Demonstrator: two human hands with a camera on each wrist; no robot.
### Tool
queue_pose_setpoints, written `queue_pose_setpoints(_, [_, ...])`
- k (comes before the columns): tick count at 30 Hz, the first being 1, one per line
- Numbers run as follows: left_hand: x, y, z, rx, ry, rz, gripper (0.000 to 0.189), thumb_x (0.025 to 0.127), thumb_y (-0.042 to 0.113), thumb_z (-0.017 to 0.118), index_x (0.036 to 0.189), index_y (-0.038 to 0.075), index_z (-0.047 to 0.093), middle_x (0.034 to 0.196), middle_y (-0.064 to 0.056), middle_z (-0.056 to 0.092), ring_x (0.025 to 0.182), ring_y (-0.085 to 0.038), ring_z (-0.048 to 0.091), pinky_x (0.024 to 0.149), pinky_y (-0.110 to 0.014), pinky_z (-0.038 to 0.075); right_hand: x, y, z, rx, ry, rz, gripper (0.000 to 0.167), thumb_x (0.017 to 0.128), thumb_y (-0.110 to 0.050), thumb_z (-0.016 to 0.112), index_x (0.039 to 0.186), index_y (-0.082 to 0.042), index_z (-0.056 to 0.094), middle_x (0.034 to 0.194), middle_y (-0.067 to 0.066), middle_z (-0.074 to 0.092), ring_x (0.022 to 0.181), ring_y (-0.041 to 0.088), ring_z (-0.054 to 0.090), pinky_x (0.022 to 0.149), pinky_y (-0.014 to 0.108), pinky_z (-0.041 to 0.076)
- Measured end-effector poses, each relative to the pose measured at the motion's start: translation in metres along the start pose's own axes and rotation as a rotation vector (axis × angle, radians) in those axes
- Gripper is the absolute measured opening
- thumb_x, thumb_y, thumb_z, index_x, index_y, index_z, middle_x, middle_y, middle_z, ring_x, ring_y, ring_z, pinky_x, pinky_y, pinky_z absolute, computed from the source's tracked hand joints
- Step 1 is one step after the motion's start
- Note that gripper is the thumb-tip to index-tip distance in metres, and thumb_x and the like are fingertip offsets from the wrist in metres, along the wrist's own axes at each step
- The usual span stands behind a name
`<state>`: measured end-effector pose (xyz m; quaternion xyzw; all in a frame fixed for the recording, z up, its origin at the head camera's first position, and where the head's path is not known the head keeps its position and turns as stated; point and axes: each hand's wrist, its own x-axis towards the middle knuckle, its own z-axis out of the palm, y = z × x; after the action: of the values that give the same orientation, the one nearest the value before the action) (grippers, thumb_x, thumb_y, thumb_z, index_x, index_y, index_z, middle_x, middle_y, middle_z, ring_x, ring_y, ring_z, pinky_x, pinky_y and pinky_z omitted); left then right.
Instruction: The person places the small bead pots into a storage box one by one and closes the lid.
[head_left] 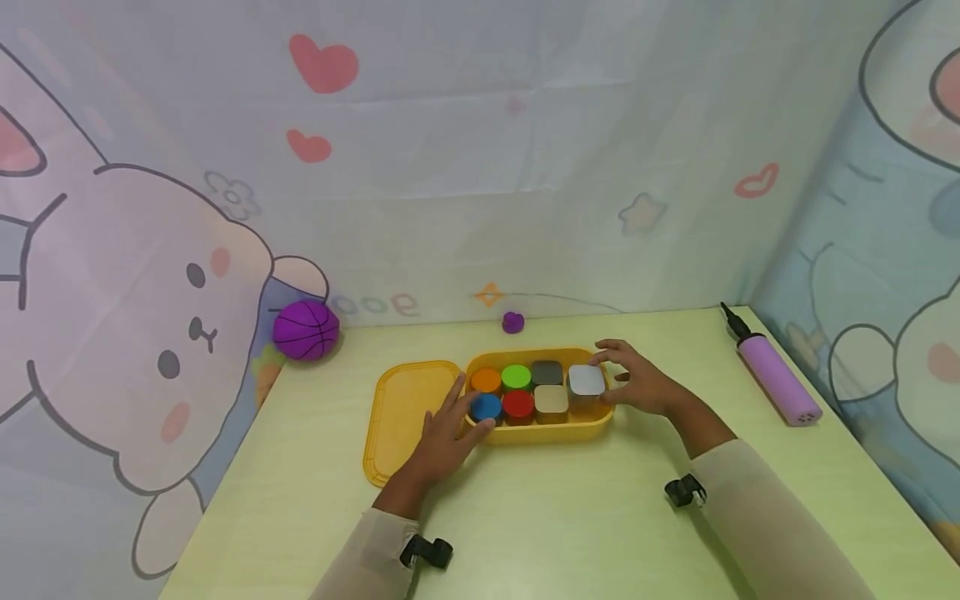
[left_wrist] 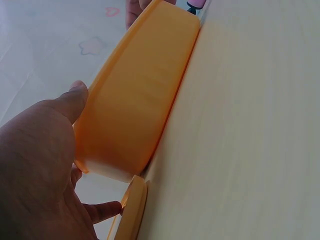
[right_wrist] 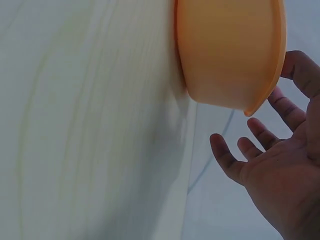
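A yellow plastic box (head_left: 547,435) holds small jars in two rows. Among them are a blue-lidded jar (head_left: 486,407), a red-lidded jar (head_left: 518,405) and an orange-lidded jar (head_left: 486,381). At the box's left end is my left hand (head_left: 441,442), fingers spread and fairly straight. Its thumb touches the front rim and a fingertip is beside the blue lid; another finger touches the flat yellow lid (left_wrist: 134,210). My right hand (head_left: 643,382) reaches over the right end and pinches a white-lidded jar (head_left: 587,381) between thumb and finger. That grip is hidden in the right wrist view.
Left of the box lies the yellow lid on the pale table (head_left: 570,517). A purple ball (head_left: 306,331) sits at the back left, and a small purple piece (head_left: 513,322) behind the box. A purple hand pump (head_left: 778,379) lies at the right edge. Printed cloth (head_left: 555,208) hangs behind.
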<state>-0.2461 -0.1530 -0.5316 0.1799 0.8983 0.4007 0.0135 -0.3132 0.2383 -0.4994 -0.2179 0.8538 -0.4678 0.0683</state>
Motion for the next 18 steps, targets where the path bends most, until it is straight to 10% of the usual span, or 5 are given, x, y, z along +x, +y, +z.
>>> queue_pose_setpoints(18, [0.0011, -0.0004, -0.0005, 0.002, -0.003, -0.001, 0.067, 0.111, 0.053, 0.057, 0.168, 0.019, 0.044, 0.187, -0.001, 0.007, 0.168, -0.042, 0.029, 0.125, -0.087, -0.002, 0.0065, 0.0016, 0.0079, -0.141, -0.013, 0.042, 0.053, 0.084, -0.015, 0.085, 0.133, -0.001, 0.071, 0.17, 0.035, 0.026, 0.157, 0.063, 0.022, 0.115, 0.083, 0.037])
